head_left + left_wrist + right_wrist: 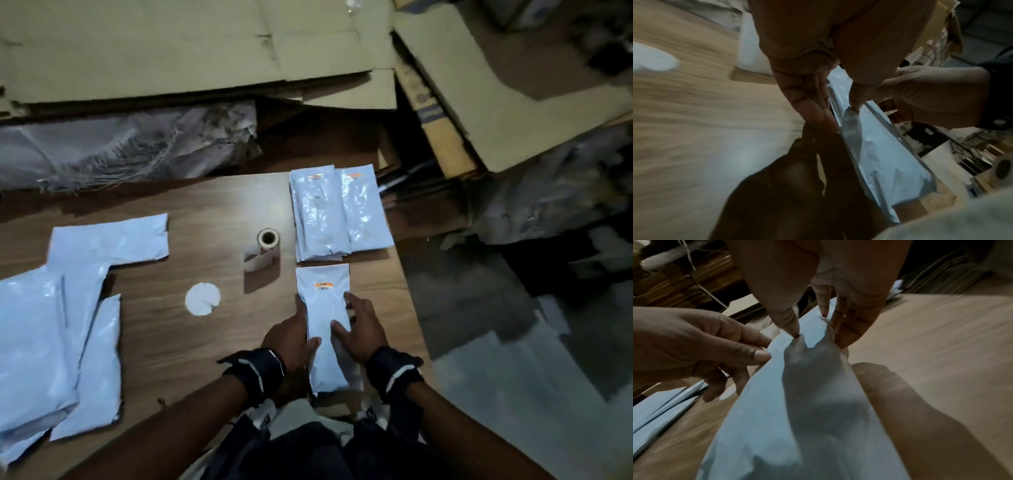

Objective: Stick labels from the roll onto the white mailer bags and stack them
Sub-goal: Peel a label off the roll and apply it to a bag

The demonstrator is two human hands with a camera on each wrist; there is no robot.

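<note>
A white mailer bag (324,363) with an orange label (324,285) near its far end lies lengthwise at the table's front, its near end past the edge. My left hand (308,323) grips its left edge, thumb on top and fingers down the side. My right hand (342,310) grips the right edge the same way. In the left wrist view my left hand (842,113) has its thumb tip on the bag (879,154). The right wrist view shows my right hand (813,331) pinching the bag (777,418). The label roll (268,240) stands mid-table with a loose strip curling off it.
Two stacks of labelled bags (322,212) lie just beyond the held bag at the table's right edge. Several plain white bags (68,308) spread over the left side. A white round disc (202,298) lies mid-table. Cardboard sheets (171,51) and sacks ring the wooden table (171,342).
</note>
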